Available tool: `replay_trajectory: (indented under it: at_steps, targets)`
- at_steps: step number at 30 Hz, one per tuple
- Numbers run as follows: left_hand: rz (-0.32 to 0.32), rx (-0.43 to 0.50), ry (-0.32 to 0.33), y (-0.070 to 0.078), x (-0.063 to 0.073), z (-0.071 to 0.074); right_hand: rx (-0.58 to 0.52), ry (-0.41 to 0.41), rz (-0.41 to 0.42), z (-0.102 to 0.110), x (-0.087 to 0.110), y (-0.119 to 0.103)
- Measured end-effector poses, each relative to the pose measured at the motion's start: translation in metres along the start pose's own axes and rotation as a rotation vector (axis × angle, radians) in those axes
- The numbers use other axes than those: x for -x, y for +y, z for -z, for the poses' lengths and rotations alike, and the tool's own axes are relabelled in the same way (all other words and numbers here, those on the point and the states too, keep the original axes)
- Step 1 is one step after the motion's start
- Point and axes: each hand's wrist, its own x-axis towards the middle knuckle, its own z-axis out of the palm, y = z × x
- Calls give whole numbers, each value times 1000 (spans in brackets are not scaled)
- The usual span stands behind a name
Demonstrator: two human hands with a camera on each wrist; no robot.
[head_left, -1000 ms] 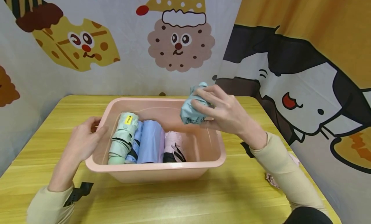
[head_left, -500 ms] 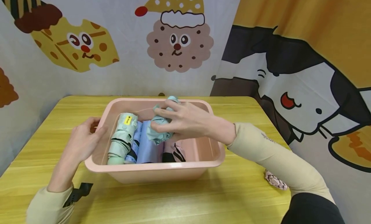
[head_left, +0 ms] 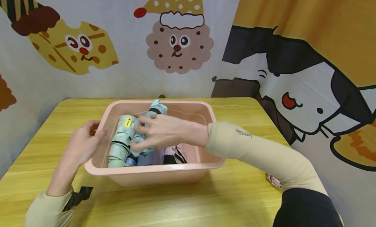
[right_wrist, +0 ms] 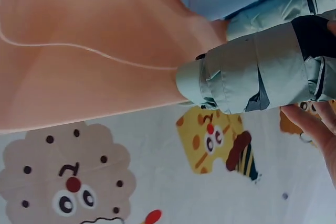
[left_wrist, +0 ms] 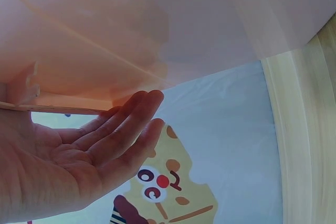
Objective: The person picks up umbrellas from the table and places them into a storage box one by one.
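My right hand point(head_left: 164, 130) grips a light blue-green folded umbrella point(head_left: 158, 107) with a dark strap, tilted over the inside of the pink plastic bin point(head_left: 164, 168). In the right wrist view, the umbrella's rounded end point(right_wrist: 189, 82) is beside the bin wall. My left hand point(head_left: 85, 140) holds the bin's left rim, thumb over it; in the left wrist view its fingers point(left_wrist: 126, 129) lie against the outer wall. Lying side by side in the bin are a mint umbrella point(head_left: 118, 152) with a yellow tag, a partly hidden blue one point(head_left: 131, 160), a periwinkle one point(head_left: 148, 160) and a pale pink one point(head_left: 180, 153).
The bin stands on a wooden table point(head_left: 235, 194). A crumpled pink item point(head_left: 274, 180) lies to the right, partly behind my right sleeve point(head_left: 249, 145). A cartoon-printed curtain point(head_left: 132, 83) hangs behind the table. The bin's right side shows bare floor and wall.
My right hand has carried the light blue-green umbrella leftward from above the bin's right side to the mint umbrella, and lower into the bin. My left hand stays on the rim.
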Motion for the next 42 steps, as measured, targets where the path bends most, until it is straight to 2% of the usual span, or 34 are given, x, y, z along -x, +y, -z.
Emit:
replay_trajectory:
  at_steps: [4,7,13,21,25,32,42]
  targets:
    - [-4,3,7,-1,0,0,1,-58,25,-5,-10,-7]
    - [-8,0,4,-1,0,0,-21,-69,38,-11,-14,-12]
    - [-11,12,-3,1,-1,0,30,-73,52,-20,-17,-20]
    - [-7,9,-4,3,0,1,-81,-260,39,-17,-19,-20]
    - [-7,9,-5,3,0,1,-90,-308,16,-16,-18,-20]
    - [-12,11,-7,2,0,0,-82,-326,-7,-15,-15,-21]
    - [-12,-1,1,0,0,0,-132,-267,-75,-6,-5,-12]
